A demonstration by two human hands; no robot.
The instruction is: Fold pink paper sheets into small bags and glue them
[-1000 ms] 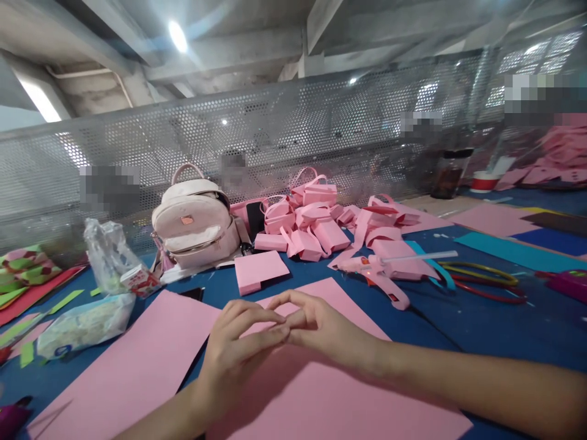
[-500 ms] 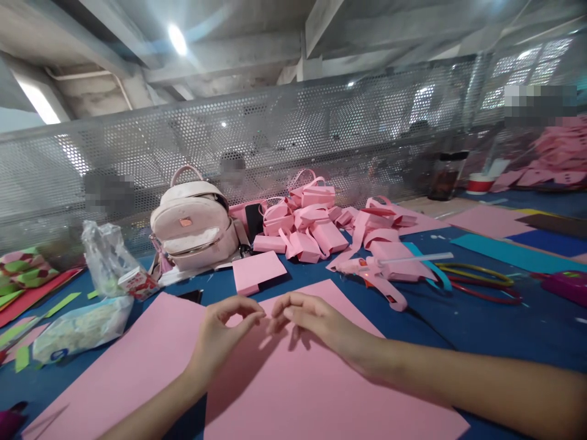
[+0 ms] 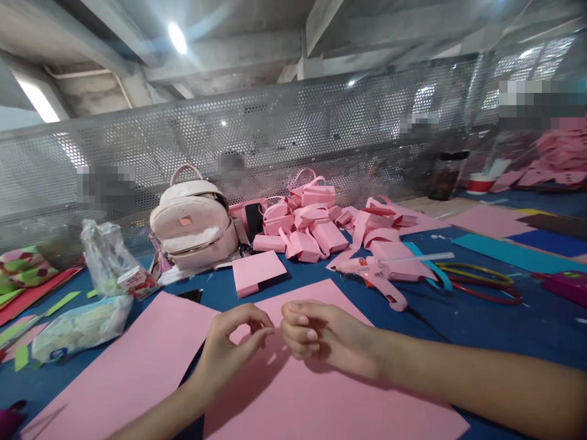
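Note:
My left hand [image 3: 236, 342] hovers over a large pink sheet [image 3: 339, 391], thumb and forefinger brought together in a pinch. Whatever is between those fingertips, if anything, is too small to make out. Just right of it, my right hand [image 3: 328, 336] is closed, its fingers curled toward the palm and their inner side hidden. A narrow gap separates the two hands. Under my left forearm lies a second pink sheet [image 3: 123, 360]. Beyond the hands rests a folded pink paper piece [image 3: 259, 270], and to the right lies a pink glue gun [image 3: 373, 278] with a clear glue stick.
A pale backpack [image 3: 192, 223] stands at the back beside a pile of pink paper bags [image 3: 316, 220]. On the left are a clear plastic bag [image 3: 82, 327] and a small carton [image 3: 137, 282]. Coloured hoops [image 3: 481, 284] and a purple tool [image 3: 566, 287] lie right. A perforated metal screen [image 3: 284, 134] runs behind.
Both hands have come slightly nearer to me and a little to the right. My right hand's fingers, spread loosely before, have curled closed. The left keeps its pinch.

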